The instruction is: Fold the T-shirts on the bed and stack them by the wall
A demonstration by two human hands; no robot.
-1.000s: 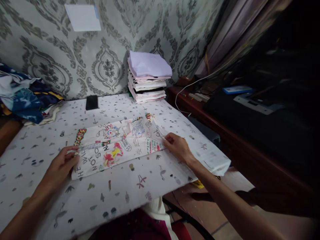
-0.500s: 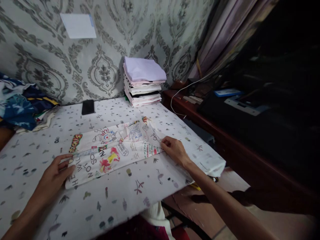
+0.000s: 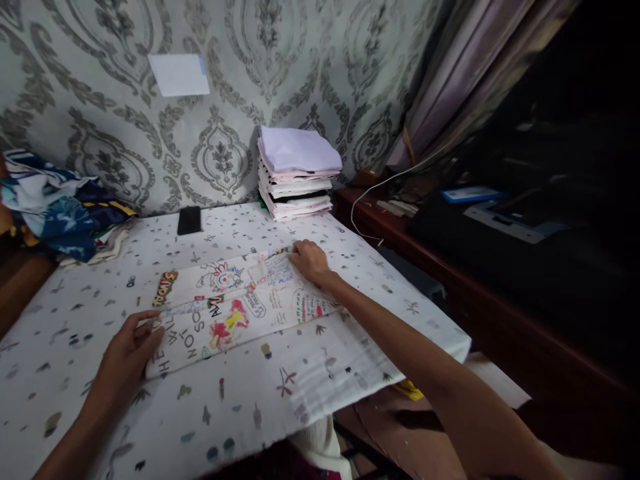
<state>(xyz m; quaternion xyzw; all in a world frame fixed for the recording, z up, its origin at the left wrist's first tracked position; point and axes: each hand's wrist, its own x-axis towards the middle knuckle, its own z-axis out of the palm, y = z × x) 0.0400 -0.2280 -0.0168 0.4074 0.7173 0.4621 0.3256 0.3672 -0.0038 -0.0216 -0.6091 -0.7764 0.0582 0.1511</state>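
A white shirt (image 3: 260, 303), covered with coloured lettering and drawings, lies folded into a long strip on the patterned tablecloth (image 3: 220, 420). At its left end my left hand (image 3: 131, 347) is closed on the edge, thumb and fingers pinching the fabric. My right hand (image 3: 311, 262) is at the far right corner, its fingers curled down and pinched on the cloth there. That hand and forearm hide part of the shirt's right end.
A neat stack of folded clothes (image 3: 299, 177) stands at the back against the wall. A black phone (image 3: 189, 221) lies left of it. Rumpled clothes (image 3: 65, 210) are heaped at the far left. Along the right side runs a dark wooden cabinet (image 3: 450, 280) with a white cable (image 3: 356, 207).
My right hand has moved from the right end's near side to the far corner of the shirt. The left hand keeps its hold at the left end. The view has shifted slightly.
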